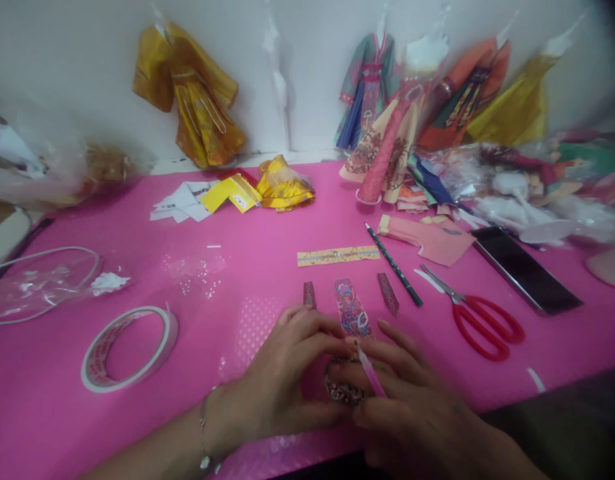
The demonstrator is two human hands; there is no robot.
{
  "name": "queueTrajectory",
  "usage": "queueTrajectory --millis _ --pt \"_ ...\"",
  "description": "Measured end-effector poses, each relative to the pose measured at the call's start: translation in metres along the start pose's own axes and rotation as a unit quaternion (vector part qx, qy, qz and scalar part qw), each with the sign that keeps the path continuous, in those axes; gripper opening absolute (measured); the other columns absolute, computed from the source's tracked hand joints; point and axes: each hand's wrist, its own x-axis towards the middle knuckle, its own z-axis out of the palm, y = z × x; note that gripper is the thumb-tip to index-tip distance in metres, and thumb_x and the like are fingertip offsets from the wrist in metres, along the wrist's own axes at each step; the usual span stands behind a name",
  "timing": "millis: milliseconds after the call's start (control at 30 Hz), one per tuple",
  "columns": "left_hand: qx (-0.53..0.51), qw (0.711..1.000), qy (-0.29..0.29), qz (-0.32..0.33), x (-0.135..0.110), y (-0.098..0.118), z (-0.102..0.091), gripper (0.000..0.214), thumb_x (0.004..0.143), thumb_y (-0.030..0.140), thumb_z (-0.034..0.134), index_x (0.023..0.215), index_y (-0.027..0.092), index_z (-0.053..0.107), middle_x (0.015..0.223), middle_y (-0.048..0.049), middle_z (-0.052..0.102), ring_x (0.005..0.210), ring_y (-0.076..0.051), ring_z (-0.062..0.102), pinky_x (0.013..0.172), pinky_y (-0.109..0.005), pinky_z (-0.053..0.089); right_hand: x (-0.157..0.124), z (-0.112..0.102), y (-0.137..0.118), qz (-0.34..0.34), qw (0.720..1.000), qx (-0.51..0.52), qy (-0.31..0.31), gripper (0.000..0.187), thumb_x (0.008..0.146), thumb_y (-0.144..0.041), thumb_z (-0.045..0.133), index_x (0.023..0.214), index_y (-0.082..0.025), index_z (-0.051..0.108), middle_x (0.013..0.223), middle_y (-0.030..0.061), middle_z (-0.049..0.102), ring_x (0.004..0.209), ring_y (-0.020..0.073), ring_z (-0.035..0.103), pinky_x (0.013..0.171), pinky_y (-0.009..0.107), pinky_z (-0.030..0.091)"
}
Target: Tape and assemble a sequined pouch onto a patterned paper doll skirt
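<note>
A small rounded piece with a dark, speckled pattern (345,392) sits between my two hands near the table's front edge. My left hand (292,363) curls around its left side, with thumb below and fingers above. Between the fingers of my right hand (412,383) is a slim pink pen-like tool (371,375), its pale tip pointing up and away from me. The fingers of both hands meet over the speckled piece and hide part of it. Just beyond them lies a patterned pink and blue strip (351,303), flanked by two short dark strips, one (387,293) on the right.
Red-handled scissors (480,320), a dark pencil (393,265) and a phone (527,268) lie to the right. A beige strip (338,255) is ahead. Left are a tape roll (130,350) and scattered tiny gems (200,277). Doll dresses (192,93) stand along the wall.
</note>
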Motion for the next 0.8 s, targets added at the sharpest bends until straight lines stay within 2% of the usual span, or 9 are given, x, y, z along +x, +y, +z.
queueTrajectory --millis 67,167,267,433,600,700,800 --pt "-0.001 1.0 -0.001 0.004 0.001 0.0 0.0 0.048 0.069 0.023 0.078 0.112 0.025 0.056 0.109 -0.0047 0.06 0.1 -0.023 0.057 0.093 -0.043 0.043 -0.001 0.004 -0.001 0.009 1.0 0.011 0.002 0.011 0.095 -0.035 0.058 0.094 -0.025 0.063 0.114 0.002 0.074 0.122 0.0194 0.056 0.122 0.033 0.016" --pt "-0.002 1.0 -0.002 0.006 0.001 -0.001 0.0 0.046 0.072 0.026 0.076 0.114 0.025 0.057 0.109 -0.0047 0.06 0.1 -0.023 0.057 0.093 -0.043 0.042 -0.004 0.008 -0.002 0.027 0.999 0.024 0.015 0.018 0.098 -0.034 0.052 0.085 -0.025 0.06 0.117 0.0009 0.072 0.124 0.0183 0.052 0.122 0.033 0.013" --pt "0.0 1.0 -0.002 0.004 0.0 -0.001 0.0 0.046 0.072 0.026 0.077 0.113 0.024 0.058 0.11 -0.0046 0.06 0.1 -0.023 0.057 0.093 -0.041 0.042 -0.005 0.007 -0.002 0.025 0.999 0.028 0.026 0.019 0.098 -0.035 0.054 0.082 -0.024 0.057 0.12 0.0007 0.071 0.124 0.0183 0.052 0.122 0.034 0.015" --pt "-0.004 1.0 0.003 0.005 0.0 0.0 0.0 0.052 0.068 0.025 0.08 0.114 0.023 0.057 0.11 -0.005 0.062 0.098 -0.023 0.057 0.091 -0.041 0.044 -0.001 0.002 -0.002 0.009 1.0 0.012 -0.006 0.012 0.095 -0.037 0.058 0.09 -0.026 0.057 0.115 0.0028 0.073 0.121 0.0197 0.056 0.121 0.033 0.021" --pt "-0.004 1.0 0.003 0.004 0.0 -0.001 0.001 0.051 0.067 0.021 0.079 0.113 0.024 0.056 0.111 -0.0047 0.061 0.099 -0.023 0.056 0.091 -0.042 0.043 0.0 0.0 -0.002 0.007 1.0 0.01 -0.015 0.019 0.096 -0.038 0.057 0.081 -0.027 0.056 0.113 0.0022 0.074 0.119 0.0205 0.057 0.121 0.032 0.018" --pt "-0.005 1.0 -0.005 0.003 -0.001 -0.002 0.001 0.049 0.069 0.023 0.078 0.113 0.025 0.057 0.111 -0.0045 0.061 0.1 -0.023 0.056 0.092 -0.042 0.042 -0.004 0.003 0.0 0.018 0.999 0.05 0.013 0.018 0.099 -0.031 0.05 0.084 -0.026 0.058 0.115 -0.0003 0.072 0.122 0.0184 0.054 0.122 0.033 0.016" --pt "-0.007 1.0 -0.01 -0.001 -0.002 -0.001 0.0 0.051 0.07 0.025 0.08 0.116 0.025 0.056 0.112 -0.0047 0.06 0.101 -0.023 0.056 0.092 -0.042 0.042 -0.012 0.008 0.003 0.02 0.993 0.099 0.056 0.017 0.1 -0.022 0.044 0.09 -0.025 0.058 0.109 -0.0016 0.072 0.126 0.0162 0.051 0.121 0.035 0.021"
